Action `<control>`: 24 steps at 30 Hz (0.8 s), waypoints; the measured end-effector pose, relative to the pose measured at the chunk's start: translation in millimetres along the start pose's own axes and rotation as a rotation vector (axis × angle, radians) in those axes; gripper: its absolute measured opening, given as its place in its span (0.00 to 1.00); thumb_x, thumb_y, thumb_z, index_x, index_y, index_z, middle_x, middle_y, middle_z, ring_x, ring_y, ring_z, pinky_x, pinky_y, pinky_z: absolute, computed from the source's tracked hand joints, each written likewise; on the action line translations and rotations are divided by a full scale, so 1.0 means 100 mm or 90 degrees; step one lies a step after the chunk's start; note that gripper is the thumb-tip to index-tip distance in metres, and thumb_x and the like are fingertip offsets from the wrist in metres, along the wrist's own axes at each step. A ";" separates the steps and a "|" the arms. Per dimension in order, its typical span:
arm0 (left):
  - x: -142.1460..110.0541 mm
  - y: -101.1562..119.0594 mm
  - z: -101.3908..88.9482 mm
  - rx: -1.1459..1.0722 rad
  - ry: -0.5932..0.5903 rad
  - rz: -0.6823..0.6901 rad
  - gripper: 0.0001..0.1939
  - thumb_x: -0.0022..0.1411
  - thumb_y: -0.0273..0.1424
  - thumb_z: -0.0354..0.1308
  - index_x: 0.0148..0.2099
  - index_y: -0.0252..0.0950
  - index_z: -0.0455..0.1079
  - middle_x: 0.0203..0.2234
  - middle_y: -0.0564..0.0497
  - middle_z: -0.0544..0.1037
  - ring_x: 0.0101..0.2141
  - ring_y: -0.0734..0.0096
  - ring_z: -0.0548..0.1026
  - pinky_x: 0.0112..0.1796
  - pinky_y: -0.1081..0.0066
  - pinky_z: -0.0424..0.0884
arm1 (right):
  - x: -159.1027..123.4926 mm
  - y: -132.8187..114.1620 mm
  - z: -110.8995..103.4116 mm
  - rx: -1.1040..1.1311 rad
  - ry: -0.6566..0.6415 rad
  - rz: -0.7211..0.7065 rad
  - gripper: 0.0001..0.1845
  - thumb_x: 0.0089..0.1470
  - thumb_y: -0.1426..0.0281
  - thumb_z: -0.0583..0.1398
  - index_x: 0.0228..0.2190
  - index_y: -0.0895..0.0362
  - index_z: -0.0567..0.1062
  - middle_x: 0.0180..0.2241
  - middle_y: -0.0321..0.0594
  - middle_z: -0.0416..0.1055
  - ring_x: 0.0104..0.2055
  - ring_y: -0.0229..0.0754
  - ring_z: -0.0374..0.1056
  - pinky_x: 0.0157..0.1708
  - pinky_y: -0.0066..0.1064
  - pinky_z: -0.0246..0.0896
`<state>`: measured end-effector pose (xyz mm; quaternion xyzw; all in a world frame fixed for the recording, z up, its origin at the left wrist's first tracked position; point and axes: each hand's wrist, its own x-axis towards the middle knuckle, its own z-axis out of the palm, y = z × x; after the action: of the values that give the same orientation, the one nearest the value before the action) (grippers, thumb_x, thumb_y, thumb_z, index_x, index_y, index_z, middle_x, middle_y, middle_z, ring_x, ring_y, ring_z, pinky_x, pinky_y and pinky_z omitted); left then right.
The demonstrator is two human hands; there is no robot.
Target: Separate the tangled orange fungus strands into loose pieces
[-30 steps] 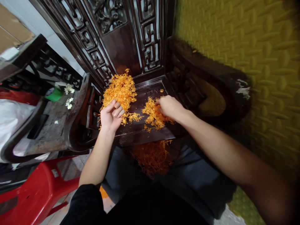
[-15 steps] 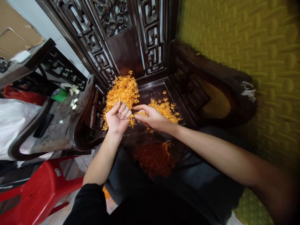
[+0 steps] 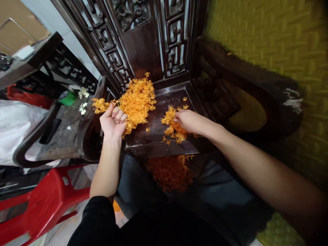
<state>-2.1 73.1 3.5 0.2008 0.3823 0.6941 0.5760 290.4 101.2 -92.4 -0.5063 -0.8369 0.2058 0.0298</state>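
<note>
My left hand (image 3: 112,121) is closed with its fingers curled, pinching thin orange stems; a tuft of orange sprigs (image 3: 100,105) sticks out to its left. Just right of that hand rises a large heap of spidery orange sprigs (image 3: 138,97) on the dark wooden seat (image 3: 157,119). Over a smaller orange pile (image 3: 176,131) at the seat's right, my right hand (image 3: 191,120) has its fingers drawn together among the sprigs. Its fingertips are partly hidden. Below the seat's front edge, between the legs, lies a darker reddish-orange mass (image 3: 169,172).
A carved wooden backrest (image 3: 142,48) stands behind the seat, with a curved armrest (image 3: 279,92) at right. On the left are a wooden side surface (image 3: 66,136) with white blossoms (image 3: 82,108), a green container (image 3: 68,98), a white bag (image 3: 22,126) and a red plastic chair (image 3: 47,201).
My hands, close together before, have moved apart. The left went left with a tuft now showing beyond it; the right went right, onto the smaller pile. The view has shifted slightly.
</note>
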 end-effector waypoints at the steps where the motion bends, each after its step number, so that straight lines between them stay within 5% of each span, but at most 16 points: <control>1: -0.01 -0.04 0.01 -0.006 -0.008 -0.014 0.20 0.76 0.27 0.47 0.28 0.37 0.52 0.15 0.62 0.52 0.13 0.83 0.48 0.17 0.75 0.48 | 0.05 0.02 0.04 -0.009 0.016 0.012 0.16 0.66 0.68 0.53 0.39 0.61 0.79 0.40 0.51 0.74 0.33 0.42 0.68 0.35 0.35 0.58; 7: -0.06 -0.20 0.07 -0.071 -0.065 -0.025 0.20 0.75 0.27 0.45 0.27 0.38 0.51 0.15 0.61 0.50 0.13 0.82 0.48 0.17 0.74 0.48 | 0.14 -0.08 0.09 -0.077 0.152 0.059 0.22 0.68 0.61 0.53 0.40 0.60 0.83 0.52 0.59 0.69 0.53 0.62 0.64 0.47 0.49 0.62; 11: -0.14 -0.22 0.11 -0.087 -0.097 -0.030 0.21 0.76 0.27 0.45 0.26 0.37 0.53 0.16 0.60 0.51 0.13 0.82 0.49 0.17 0.74 0.49 | 0.09 -0.09 -0.03 -0.044 0.260 0.035 0.20 0.67 0.70 0.50 0.42 0.60 0.82 0.48 0.56 0.73 0.53 0.59 0.65 0.50 0.50 0.62; 14: -0.21 -0.26 0.15 -0.083 -0.080 -0.025 0.21 0.76 0.28 0.45 0.27 0.37 0.55 0.15 0.60 0.51 0.13 0.82 0.49 0.18 0.74 0.49 | 0.05 -0.21 -0.09 0.156 0.333 -0.012 0.17 0.67 0.66 0.54 0.44 0.59 0.81 0.44 0.52 0.76 0.48 0.53 0.70 0.49 0.48 0.66; 16: -0.24 -0.29 0.19 -0.080 -0.073 -0.019 0.21 0.76 0.28 0.46 0.26 0.37 0.56 0.15 0.60 0.51 0.13 0.82 0.49 0.18 0.74 0.49 | 0.02 -0.37 -0.08 0.417 0.300 -0.031 0.20 0.63 0.57 0.60 0.48 0.58 0.78 0.42 0.49 0.78 0.42 0.50 0.74 0.43 0.45 0.72; 20: -0.28 -0.37 0.27 -0.065 -0.081 0.008 0.20 0.75 0.27 0.47 0.27 0.37 0.55 0.15 0.60 0.50 0.13 0.83 0.48 0.17 0.74 0.48 | 0.00 -0.68 0.01 0.881 0.041 0.021 0.41 0.54 0.56 0.69 0.62 0.60 0.65 0.36 0.47 0.80 0.33 0.47 0.77 0.30 0.41 0.76; 24: -0.27 -0.40 0.33 -0.022 -0.048 0.038 0.19 0.76 0.28 0.47 0.29 0.36 0.58 0.15 0.62 0.48 0.13 0.83 0.46 0.17 0.76 0.47 | 0.02 -0.69 0.00 0.882 0.031 0.009 0.32 0.51 0.69 0.70 0.57 0.60 0.70 0.28 0.39 0.78 0.26 0.41 0.74 0.30 0.36 0.74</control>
<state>54.1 58.8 -1.7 0.2281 0.3419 0.7094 0.5726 231.2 75.2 -66.9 -0.3804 -0.5084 0.6814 0.3640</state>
